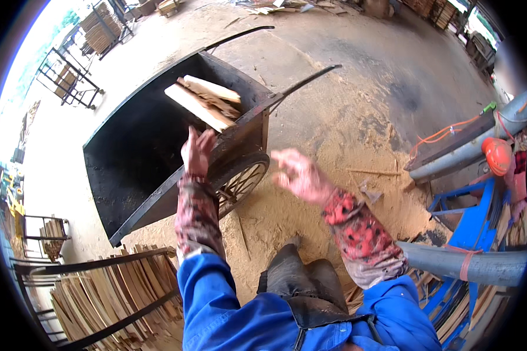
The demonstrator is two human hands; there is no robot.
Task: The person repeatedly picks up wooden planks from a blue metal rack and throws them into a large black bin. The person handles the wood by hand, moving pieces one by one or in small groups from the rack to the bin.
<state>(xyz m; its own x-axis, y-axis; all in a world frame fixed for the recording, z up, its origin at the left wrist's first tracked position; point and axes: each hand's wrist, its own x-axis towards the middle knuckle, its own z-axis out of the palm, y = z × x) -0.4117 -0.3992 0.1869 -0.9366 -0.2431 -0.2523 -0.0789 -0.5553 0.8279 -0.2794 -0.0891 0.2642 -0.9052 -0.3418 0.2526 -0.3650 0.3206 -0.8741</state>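
Sawdust is spread over the floor. A rack stacked with wood slats is seen lower left; two more racks are placed upper left. A grey pipe, a blue frame and an orange cable are found at right.

A black cart is loaded with pale wood offcuts. Red-and-black patterned sleeves are worn under blue overalls. The floor is covered in tan sawdust.
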